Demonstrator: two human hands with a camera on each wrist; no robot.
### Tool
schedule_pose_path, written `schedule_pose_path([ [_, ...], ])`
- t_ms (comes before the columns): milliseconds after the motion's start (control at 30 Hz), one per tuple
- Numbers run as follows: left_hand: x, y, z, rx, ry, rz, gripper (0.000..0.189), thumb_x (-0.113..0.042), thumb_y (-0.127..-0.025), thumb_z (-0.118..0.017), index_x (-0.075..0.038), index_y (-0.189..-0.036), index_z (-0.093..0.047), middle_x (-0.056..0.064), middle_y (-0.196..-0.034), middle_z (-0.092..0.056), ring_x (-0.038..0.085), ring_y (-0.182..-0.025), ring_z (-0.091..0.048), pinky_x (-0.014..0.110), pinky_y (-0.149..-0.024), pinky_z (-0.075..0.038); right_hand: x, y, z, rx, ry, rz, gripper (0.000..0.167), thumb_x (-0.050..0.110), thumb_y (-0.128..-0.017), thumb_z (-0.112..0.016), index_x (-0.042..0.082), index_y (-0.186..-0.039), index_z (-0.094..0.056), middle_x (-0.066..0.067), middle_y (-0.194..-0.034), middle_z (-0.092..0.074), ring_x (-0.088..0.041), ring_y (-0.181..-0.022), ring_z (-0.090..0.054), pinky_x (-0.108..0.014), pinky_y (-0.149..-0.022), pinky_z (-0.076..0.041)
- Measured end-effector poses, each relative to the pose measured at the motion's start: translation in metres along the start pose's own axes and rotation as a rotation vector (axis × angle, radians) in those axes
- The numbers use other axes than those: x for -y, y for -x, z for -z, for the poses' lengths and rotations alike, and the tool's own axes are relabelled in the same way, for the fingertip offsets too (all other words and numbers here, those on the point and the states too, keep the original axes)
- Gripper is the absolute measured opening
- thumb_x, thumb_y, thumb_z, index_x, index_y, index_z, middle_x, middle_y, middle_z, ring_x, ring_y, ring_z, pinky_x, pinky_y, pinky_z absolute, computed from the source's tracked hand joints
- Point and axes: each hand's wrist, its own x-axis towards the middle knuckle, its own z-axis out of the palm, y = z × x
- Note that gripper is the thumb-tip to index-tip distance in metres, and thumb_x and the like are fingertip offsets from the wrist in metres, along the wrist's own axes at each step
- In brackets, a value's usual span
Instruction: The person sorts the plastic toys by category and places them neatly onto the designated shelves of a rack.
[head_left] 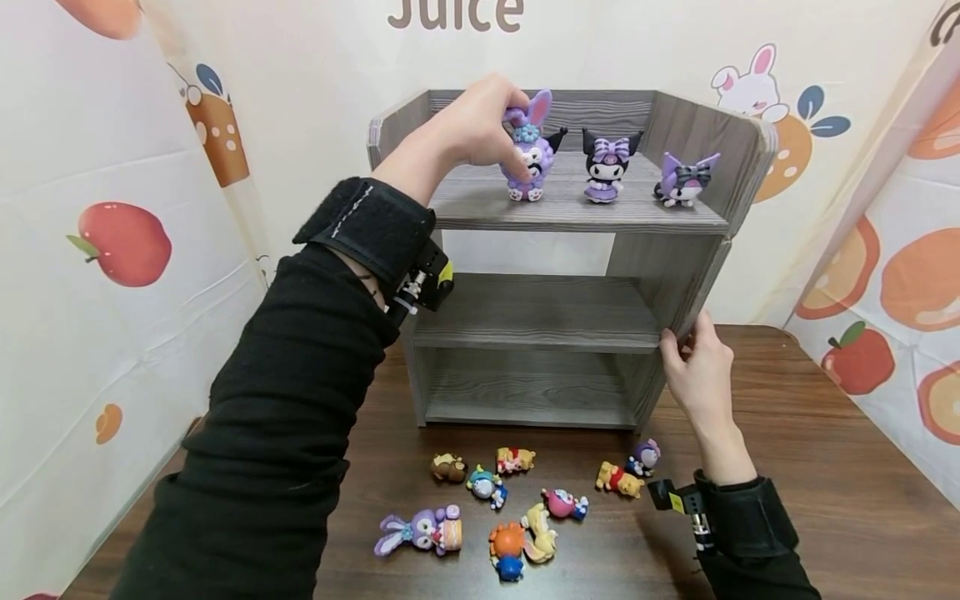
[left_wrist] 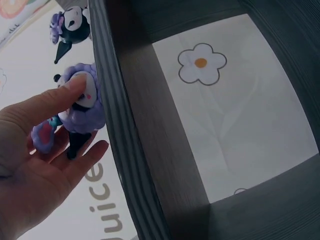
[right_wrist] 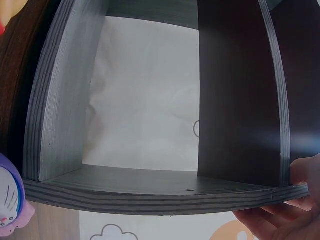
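My left hand (head_left: pixel 480 125) pinches a purple fluffy figurine (head_left: pixel 534 154) with a long pink-lined ear and a black pointed one, on the top board of a small grey wooden shelf unit (head_left: pixel 525 312). In the left wrist view, the thumb (left_wrist: pixel 75 86) lies across the figurine's white face. To its right stand a black-eared figurine (head_left: pixel 604 171) with a striped purple bow and a purple-eared figurine (head_left: pixel 686 182) with a dark bow. My right hand (head_left: pixel 701 371) grips the unit's right side panel; in the right wrist view its fingers (right_wrist: pixel 260 222) wrap that edge.
Several small figurines lie on the brown table (head_left: pixel 787 417) before the unit: a purple rabbit (head_left: pixel 422 530), an orange-and-blue one (head_left: pixel 507 550), a yellow one (head_left: pixel 540 533), a yellow bear in red (head_left: pixel 619 480) and others. Printed cloth (head_left: pixel 300 83) hangs behind and at both sides.
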Motion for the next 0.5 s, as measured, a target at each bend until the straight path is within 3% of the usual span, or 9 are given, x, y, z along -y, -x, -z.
schedule_pose_path([
  [500,0.0014,0.0032,0.0001,0.009,0.001,-0.050,0.046,-0.010,-0.070,-0.074,-0.003,-0.111,-0.053,0.004,-0.103,-0.051,0.012,-0.090,-0.047,0.021,-0.078,-0.039,-0.0015,0.0007,-0.0005,0.006,-0.003,0.000,0.028,-0.003,-0.083,-0.048,-0.010,-0.111,-0.045,-0.030,-0.098,-0.057,-0.043,-0.086,-0.057,-0.046,-0.061,-0.045],
])
